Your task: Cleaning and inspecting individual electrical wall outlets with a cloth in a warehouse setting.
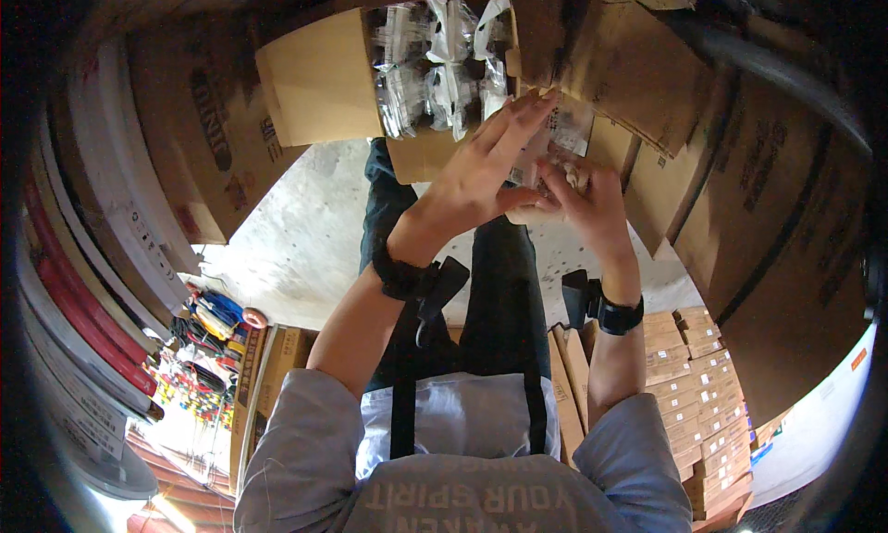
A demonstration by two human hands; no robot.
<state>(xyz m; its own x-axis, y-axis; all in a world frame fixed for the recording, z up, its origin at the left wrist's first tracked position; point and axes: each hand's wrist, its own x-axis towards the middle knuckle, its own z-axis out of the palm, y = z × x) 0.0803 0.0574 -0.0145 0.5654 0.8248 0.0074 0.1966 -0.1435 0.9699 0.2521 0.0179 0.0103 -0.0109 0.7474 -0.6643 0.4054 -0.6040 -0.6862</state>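
In front of me is an open cardboard box filled with rows of clear plastic packets. My left hand reaches over the box's near right corner, its fingers stretched out and close together. Just right of it, my right hand has curled fingers around a clear plastic packet. My left palm and thumb lie against or very near that packet; their exact contact is hidden. A pale label shows behind the right fingers; whether it belongs to the packet I cannot tell.
Large cardboard cartons stand at the left, and more cartons rise at the right. Small brown boxes are stacked at the lower right. Colourful bundled items lie at the lower left. Pale floor shows around my legs.
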